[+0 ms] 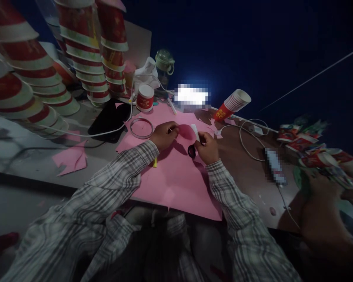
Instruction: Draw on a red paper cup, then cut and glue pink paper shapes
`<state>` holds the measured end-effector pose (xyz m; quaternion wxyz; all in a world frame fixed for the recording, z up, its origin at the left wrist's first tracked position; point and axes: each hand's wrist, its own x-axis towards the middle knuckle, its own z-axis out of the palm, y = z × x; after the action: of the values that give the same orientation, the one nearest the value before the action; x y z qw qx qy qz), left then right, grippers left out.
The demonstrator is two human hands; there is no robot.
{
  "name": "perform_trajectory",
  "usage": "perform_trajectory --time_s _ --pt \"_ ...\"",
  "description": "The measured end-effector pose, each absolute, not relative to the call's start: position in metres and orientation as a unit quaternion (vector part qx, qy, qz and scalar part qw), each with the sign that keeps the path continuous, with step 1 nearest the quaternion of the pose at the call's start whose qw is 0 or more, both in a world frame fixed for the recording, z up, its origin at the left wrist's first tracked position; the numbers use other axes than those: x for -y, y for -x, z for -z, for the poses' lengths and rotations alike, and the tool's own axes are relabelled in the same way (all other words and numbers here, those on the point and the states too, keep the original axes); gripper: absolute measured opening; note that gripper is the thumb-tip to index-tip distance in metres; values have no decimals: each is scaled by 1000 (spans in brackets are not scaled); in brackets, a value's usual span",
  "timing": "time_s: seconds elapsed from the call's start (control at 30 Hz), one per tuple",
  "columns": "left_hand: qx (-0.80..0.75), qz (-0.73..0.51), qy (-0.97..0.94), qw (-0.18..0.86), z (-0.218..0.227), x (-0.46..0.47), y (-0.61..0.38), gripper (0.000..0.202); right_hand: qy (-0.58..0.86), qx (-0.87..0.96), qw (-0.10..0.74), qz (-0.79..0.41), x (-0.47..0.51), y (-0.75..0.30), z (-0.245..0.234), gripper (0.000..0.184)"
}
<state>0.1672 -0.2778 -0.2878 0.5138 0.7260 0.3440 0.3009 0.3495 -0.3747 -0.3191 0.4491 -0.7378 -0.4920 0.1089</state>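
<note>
Dim table (253, 164), pink sheet (176, 176) on it; our left hand (164, 135) pinches a pink paper round (186, 133), our right hand (207, 148) is clamped on a white glue stick (195, 132).

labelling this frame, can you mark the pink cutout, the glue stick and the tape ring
pink cutout (186, 133), head view, middle of the rounded piece held by the left hand (164, 135)
glue stick (195, 132), head view, white tube above the right hand (207, 148)
tape ring (141, 128), head view, its rim, on the table
</note>
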Motion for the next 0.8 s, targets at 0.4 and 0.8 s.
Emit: perform_trajectory --time_s 0.4,0.8 --pt "-268 -289 -810 434 298 283 -172 25 734 616 282 -59 313 -374 294 28" --pt "-292 -268 -817 420 298 277 -170 25 738 511 432 -87 352 -389 302 38"
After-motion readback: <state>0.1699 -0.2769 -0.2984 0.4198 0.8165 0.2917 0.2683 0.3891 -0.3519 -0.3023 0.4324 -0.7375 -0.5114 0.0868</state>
